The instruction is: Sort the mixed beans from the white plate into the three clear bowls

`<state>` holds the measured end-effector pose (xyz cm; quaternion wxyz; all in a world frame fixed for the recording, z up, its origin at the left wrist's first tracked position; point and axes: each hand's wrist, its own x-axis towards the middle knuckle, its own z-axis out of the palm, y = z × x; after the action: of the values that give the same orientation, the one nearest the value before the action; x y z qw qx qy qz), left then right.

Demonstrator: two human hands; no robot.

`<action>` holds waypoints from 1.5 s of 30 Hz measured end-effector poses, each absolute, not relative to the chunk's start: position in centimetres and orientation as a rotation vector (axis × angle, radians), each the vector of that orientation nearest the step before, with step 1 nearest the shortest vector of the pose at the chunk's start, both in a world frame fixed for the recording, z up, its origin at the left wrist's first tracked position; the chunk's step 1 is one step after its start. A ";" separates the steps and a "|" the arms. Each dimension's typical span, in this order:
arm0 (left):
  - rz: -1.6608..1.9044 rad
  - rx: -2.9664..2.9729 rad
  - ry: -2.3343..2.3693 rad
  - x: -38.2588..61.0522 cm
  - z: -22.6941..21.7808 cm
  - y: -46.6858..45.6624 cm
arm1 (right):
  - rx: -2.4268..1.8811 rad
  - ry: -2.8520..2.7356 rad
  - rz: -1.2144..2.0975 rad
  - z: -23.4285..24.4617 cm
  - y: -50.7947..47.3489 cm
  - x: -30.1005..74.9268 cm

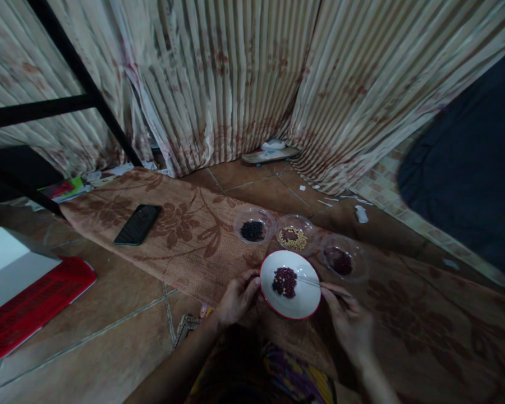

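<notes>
A white bowl [305, 300] with a red rim holds mixed beans [285, 281], mostly dark red with some black and pale yellow ones. My left hand [239, 297] grips the bowl's left rim, thumb on top. In my right hand [349, 320], at the bowl's right side, is a thin metallic utensil [309, 281] whose tip reaches towards the beans; its exact kind is unclear. Just beyond the bowl stand three clear plastic bowls: one with black beans [251, 230], one with yellow beans [293, 238], one with dark red beans [339, 261].
A brown floral cloth [180, 258] covers the long narrow surface. On its left part lies a black phone [138, 224]. A red basket [46, 303] is on the left; a skateboard [271, 155] rests by the striped curtain [219, 73]. Paper scraps lie on the tiled floor.
</notes>
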<state>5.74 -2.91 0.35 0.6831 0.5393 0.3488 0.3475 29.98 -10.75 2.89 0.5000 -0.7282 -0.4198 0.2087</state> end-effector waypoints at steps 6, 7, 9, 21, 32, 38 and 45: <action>0.759 1.236 0.817 5.6 0.1 -2.9 | -1.727 -1.027 0.526 2.7 -10.6 29.9; 0.756 1.243 0.822 5.5 0.1 -2.9 | -1.734 -1.023 0.524 2.7 -10.6 29.9; 0.756 1.250 0.814 5.5 0.0 -2.9 | -1.751 -1.019 0.517 2.7 -10.5 29.9; 0.770 1.246 0.801 5.6 0.0 -2.9 | -1.736 -1.089 0.497 2.0 -11.0 30.4; 0.785 1.255 0.793 5.6 0.5 -2.8 | -1.745 -1.034 0.479 2.3 -11.0 30.0; 0.771 1.273 0.811 5.5 0.5 -2.9 | -1.707 -1.001 0.391 3.5 -11.1 30.3; 0.775 1.266 0.818 5.5 0.4 -2.9 | -1.701 -0.784 0.045 6.6 -9.7 35.2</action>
<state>5.55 -2.87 0.44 0.6618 0.5600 0.3617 0.3428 35.22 -9.74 6.62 0.5924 -0.7315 -0.3369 0.0194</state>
